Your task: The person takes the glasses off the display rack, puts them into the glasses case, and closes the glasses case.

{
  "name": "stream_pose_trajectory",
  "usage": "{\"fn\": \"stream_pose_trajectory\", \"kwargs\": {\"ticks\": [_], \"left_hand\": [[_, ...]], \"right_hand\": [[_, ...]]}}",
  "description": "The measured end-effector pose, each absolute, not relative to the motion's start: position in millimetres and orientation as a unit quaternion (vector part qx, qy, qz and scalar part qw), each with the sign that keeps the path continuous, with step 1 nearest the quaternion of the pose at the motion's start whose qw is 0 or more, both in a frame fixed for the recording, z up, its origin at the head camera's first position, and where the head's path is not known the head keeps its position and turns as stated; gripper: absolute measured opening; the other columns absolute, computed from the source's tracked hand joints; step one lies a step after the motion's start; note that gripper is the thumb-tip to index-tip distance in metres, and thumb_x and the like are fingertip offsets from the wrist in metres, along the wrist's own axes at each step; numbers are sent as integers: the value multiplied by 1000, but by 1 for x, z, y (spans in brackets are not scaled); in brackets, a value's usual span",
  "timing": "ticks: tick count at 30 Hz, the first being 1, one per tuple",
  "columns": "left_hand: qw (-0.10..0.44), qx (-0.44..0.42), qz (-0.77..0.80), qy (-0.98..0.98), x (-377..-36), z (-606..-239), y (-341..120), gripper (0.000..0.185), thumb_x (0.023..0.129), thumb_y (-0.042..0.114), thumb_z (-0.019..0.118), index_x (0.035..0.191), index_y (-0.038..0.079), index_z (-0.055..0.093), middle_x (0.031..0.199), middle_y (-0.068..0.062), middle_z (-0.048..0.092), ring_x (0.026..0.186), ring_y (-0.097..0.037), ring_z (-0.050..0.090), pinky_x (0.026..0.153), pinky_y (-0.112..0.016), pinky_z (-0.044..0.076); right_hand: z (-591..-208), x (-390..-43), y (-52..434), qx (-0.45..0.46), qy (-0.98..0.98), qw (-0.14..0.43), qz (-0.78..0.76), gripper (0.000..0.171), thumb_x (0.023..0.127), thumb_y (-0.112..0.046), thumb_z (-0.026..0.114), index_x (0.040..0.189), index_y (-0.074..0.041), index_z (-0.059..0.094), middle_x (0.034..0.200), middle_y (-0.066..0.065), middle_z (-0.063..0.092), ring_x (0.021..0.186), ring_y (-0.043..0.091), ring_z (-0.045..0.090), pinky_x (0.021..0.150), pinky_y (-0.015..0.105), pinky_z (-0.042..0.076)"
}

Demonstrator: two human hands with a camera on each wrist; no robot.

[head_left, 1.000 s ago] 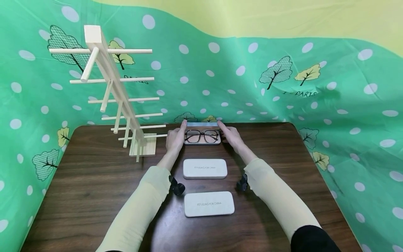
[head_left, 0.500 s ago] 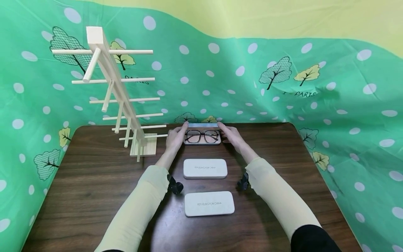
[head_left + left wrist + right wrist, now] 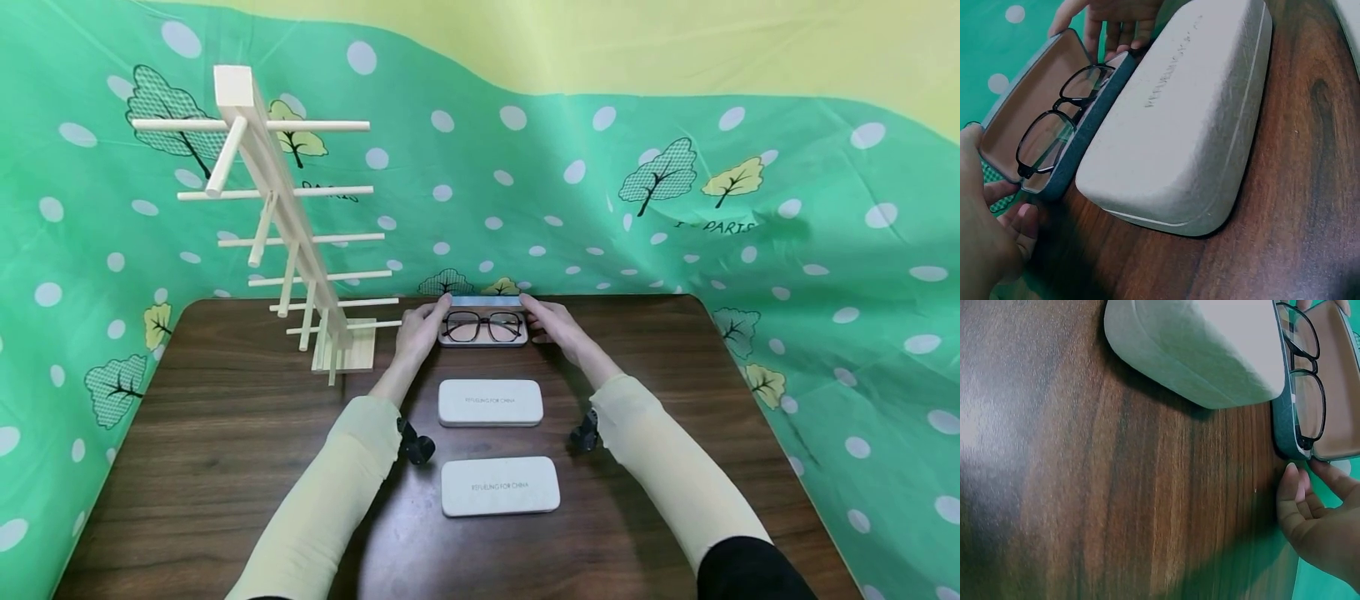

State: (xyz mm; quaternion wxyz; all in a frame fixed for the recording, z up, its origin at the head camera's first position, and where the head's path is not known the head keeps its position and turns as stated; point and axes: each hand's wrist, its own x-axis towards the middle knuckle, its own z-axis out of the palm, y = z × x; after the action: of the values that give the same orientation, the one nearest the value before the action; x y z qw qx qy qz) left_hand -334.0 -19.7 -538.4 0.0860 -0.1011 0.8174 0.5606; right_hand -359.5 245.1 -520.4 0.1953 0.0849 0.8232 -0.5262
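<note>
An open grey glasses case (image 3: 483, 341) lies at the far middle of the table, its lid raised at the back. Black-framed glasses (image 3: 482, 325) lie folded inside it. My left hand (image 3: 418, 329) holds the case's left end, one finger up on the lid's corner. My right hand (image 3: 551, 325) holds the right end the same way. In the left wrist view the glasses (image 3: 1060, 125) rest in the tan lining, with my left hand (image 3: 985, 237) at the near end of the case (image 3: 1085, 131). The right wrist view shows my right hand (image 3: 1319, 519) touching the case's corner (image 3: 1282, 425).
Two shut pale cases (image 3: 491, 402) (image 3: 500, 486) lie in a row between my forearms, nearer to me. A tall wooden rack (image 3: 300, 250) with several bare dowels stands at the back left. Green spotted cloth surrounds the dark wooden table (image 3: 225, 433).
Both hands stay at the ends of the open case; only the head view has shifted slightly.
</note>
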Motion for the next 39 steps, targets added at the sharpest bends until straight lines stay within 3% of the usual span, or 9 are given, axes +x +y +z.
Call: {"fn": "stream_pose_trajectory", "kwargs": {"ticks": [4, 25, 39], "left_hand": [[82, -95, 561, 818, -334, -539, -20, 74, 98, 70, 46, 145, 14, 59, 153, -16, 45, 145, -38, 41, 123, -52, 32], [87, -74, 550, 827, -334, -540, -23, 73, 101, 68, 44, 148, 14, 57, 153, -18, 44, 146, -38, 41, 124, -51, 32], [88, -56, 537, 837, -334, -541, -24, 70, 104, 63, 43, 150, 13, 53, 150, -19, 46, 141, -39, 46, 122, -52, 34]], "right_hand": [[-519, -359, 246, 75, 828, 201, -518, 79, 101, -62, 49, 156, -6, 43, 146, 23, 48, 125, 30, 52, 100, 41, 56], [-515, -362, 249, 58, 817, 220, -530, 78, 102, -57, 51, 158, -4, 36, 153, 23, 43, 136, 36, 48, 112, 50, 49], [-521, -368, 256, 44, 812, 242, -530, 74, 104, -51, 52, 157, -2, 38, 158, 20, 42, 140, 34, 47, 112, 46, 49]]}}
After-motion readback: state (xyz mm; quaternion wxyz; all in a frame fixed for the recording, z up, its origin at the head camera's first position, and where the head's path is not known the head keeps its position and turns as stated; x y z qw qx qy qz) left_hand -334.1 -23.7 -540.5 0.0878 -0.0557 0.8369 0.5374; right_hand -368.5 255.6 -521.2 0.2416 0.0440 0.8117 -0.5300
